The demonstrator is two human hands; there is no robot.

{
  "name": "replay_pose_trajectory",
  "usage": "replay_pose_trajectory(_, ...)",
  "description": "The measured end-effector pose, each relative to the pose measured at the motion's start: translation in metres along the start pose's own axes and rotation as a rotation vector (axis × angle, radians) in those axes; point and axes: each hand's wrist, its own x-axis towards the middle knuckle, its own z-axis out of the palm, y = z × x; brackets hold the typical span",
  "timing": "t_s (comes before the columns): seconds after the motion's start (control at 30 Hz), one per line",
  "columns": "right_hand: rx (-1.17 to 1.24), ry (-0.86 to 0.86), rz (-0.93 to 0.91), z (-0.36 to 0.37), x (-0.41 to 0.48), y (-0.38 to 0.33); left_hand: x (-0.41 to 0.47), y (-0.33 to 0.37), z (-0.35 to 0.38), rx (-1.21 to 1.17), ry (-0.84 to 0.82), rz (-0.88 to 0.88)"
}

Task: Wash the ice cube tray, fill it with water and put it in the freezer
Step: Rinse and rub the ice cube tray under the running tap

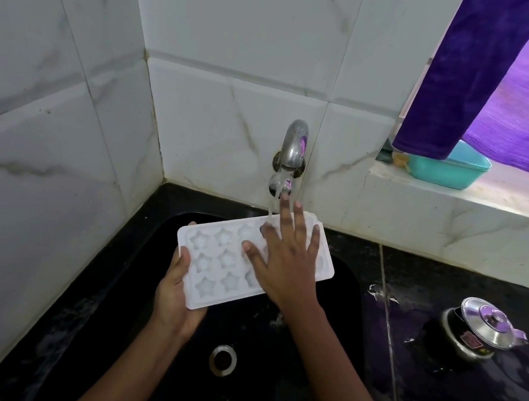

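Gripping the near end of the ice cube tray (pixel 212 261) over the black sink (pixel 338 316), the left hand (pixel 177 294) tilts it under the running tap (pixel 291 156) so the right hand (pixel 284 262), fingers spread flat, can rub its star moulds clean.

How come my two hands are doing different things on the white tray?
The left hand grips the near end of the ice cube tray, thumb curled over its rim. The right hand lies flat on top, fingers straight and spread.

The left hand is away from the water. The right hand's fingertips reach the stream under the tap.

Both touch the tray over the black sink.
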Motion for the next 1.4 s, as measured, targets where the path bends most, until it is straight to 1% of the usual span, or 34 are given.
replay_pose_trajectory(0.07, -0.005, -0.022, -0.026, 0.001, -0.001, 0.001, 0.002, 0.003, 0.001, 0.011, 0.001, 0.017)
replay_pose_trajectory(0.2, 0.028, 0.019, 0.02, -0.005, 0.003, 0.01, 0.003, 0.006, 0.002, 0.032, -0.01, 0.02)
replay_pose_trajectory(0.33, 0.004, -0.027, -0.023, 0.0, 0.001, 0.003, 0.002, 0.007, 0.004, 0.013, 0.006, 0.019)
replay_pose_trajectory(0.43, 0.036, 0.019, 0.017, -0.004, 0.003, 0.013, 0.0, 0.005, 0.001, 0.014, 0.005, 0.014)
replay_pose_trajectory(0.5, 0.011, 0.029, 0.017, -0.002, 0.002, 0.006, -0.001, 0.001, 0.001, 0.006, 0.019, -0.011)
replay_pose_trajectory(0.6, -0.017, -0.029, -0.03, 0.003, -0.002, 0.002, 0.0, 0.002, 0.0, -0.003, 0.035, 0.001)
replay_pose_trajectory(0.73, 0.029, -0.001, 0.036, -0.003, 0.001, 0.009, 0.001, 0.002, 0.0, 0.008, 0.017, 0.013)
replay_pose_trajectory(0.87, 0.049, -0.04, 0.001, 0.002, -0.001, 0.0, 0.004, 0.005, 0.001, -0.001, 0.013, 0.015)
replay_pose_trajectory(1.0, 0.061, -0.011, 0.06, -0.003, 0.004, 0.007, 0.002, 0.004, 0.002, 0.015, -0.009, 0.007)
replay_pose_trajectory(1.13, 0.032, -0.053, 0.017, 0.004, 0.0, -0.003, 0.004, 0.003, 0.003, -0.014, 0.0, 0.0)
replay_pose_trajectory(1.27, 0.041, -0.017, 0.062, -0.002, 0.001, 0.006, 0.002, 0.002, -0.005, 0.002, -0.006, 0.001)
replay_pose_trajectory(1.4, 0.016, -0.072, 0.0, 0.006, -0.004, -0.001, 0.004, -0.001, -0.005, -0.018, 0.023, 0.002)
